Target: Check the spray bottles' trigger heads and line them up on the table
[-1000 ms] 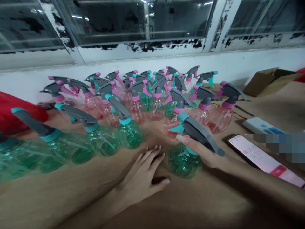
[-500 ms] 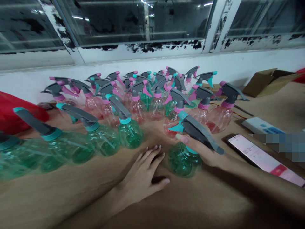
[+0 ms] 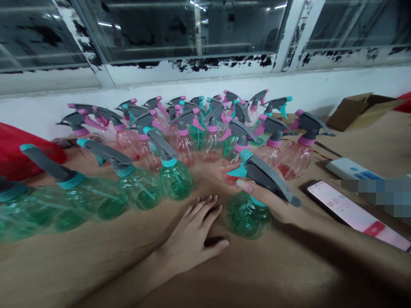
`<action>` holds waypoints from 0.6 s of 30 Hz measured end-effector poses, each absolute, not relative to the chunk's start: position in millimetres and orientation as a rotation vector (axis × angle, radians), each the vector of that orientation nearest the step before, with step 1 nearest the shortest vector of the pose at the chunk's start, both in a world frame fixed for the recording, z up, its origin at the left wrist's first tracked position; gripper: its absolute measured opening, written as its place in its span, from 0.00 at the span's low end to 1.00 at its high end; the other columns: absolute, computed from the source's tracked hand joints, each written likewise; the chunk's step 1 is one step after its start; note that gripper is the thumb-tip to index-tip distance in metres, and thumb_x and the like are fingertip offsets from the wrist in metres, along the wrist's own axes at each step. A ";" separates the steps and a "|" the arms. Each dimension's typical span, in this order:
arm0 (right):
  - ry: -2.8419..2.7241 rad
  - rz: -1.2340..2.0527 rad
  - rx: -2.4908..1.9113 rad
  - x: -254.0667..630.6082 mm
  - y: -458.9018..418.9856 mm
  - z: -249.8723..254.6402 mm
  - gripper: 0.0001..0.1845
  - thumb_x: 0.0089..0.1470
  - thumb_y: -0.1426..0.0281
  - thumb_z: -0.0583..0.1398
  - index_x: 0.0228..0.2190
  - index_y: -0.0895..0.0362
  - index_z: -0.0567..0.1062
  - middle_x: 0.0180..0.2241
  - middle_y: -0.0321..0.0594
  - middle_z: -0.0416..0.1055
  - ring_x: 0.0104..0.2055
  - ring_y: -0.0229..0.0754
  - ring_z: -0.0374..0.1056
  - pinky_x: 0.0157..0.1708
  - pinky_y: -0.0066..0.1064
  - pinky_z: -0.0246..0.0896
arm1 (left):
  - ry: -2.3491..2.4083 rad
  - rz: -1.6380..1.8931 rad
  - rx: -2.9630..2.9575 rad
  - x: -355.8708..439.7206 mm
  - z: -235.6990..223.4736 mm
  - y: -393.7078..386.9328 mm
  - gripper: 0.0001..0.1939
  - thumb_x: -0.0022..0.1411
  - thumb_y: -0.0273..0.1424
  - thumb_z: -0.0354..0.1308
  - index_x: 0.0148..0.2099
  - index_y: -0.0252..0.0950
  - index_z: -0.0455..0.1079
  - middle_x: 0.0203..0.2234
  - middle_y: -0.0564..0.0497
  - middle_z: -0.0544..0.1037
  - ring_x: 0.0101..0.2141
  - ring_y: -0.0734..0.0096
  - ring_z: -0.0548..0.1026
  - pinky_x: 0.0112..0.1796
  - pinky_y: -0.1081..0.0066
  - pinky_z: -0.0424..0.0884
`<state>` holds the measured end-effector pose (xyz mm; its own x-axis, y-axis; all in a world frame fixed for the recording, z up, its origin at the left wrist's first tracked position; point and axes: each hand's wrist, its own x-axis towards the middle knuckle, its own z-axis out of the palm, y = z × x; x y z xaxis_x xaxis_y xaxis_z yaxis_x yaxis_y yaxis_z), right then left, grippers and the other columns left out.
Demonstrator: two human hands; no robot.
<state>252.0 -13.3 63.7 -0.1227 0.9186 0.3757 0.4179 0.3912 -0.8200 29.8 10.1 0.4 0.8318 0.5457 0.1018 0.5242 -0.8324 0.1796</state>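
My right hand (image 3: 269,196) is wrapped round the neck of a green spray bottle (image 3: 247,218) with a grey and teal trigger head; the bottle stands upright on the table. Some of its fingers are hidden behind the neck. Flat on the brown tabletop (image 3: 199,286), just left of that bottle, rests my left hand (image 3: 195,235), fingers spread and holding nothing. Beyond its fingertips stands another green spray bottle (image 3: 176,182), part of a row with several more green ones, such as this spray bottle (image 3: 139,188), running to the left.
Behind, several pink spray bottles (image 3: 184,149) and some green ones crowd towards the white wall (image 3: 321,87). At right lie a lit phone (image 3: 349,209) and a white and blue device (image 3: 353,171). An open cardboard box (image 3: 349,113) sits farther back; red plastic (image 3: 28,154) is at left.
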 end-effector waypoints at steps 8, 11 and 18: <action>-1.718 0.629 -1.177 251.0 -14.1 67.5 0.17 0.55 0.60 0.58 0.45 0.51 0.73 0.32 0.35 0.72 0.32 0.41 0.68 0.35 0.35 0.65 | 0.839 0.259 2.840 29.2 -1.3 10.6 0.34 0.63 0.48 0.53 0.63 0.32 0.56 0.62 0.38 0.56 0.61 0.50 0.53 0.56 0.49 0.55; -1.726 0.638 -1.172 251.0 -13.7 65.2 0.17 0.55 0.61 0.58 0.47 0.50 0.72 0.34 0.36 0.73 0.33 0.42 0.68 0.37 0.36 0.65 | 0.836 0.267 2.841 29.4 -1.2 10.7 0.33 0.63 0.48 0.54 0.62 0.32 0.56 0.62 0.38 0.57 0.61 0.50 0.53 0.57 0.50 0.55; -1.688 0.674 -1.098 250.7 -11.2 56.5 0.15 0.57 0.62 0.57 0.46 0.48 0.70 0.41 0.34 0.74 0.39 0.41 0.70 0.42 0.35 0.64 | 0.837 0.230 2.861 29.6 -0.5 10.7 0.34 0.63 0.48 0.53 0.62 0.30 0.56 0.62 0.38 0.56 0.61 0.51 0.52 0.57 0.51 0.54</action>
<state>250.7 -11.2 56.5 -0.1175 0.8970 0.4261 0.3569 0.4386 -0.8248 29.6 10.7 -0.5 0.8326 0.5441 0.1038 0.5208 -0.8328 0.1875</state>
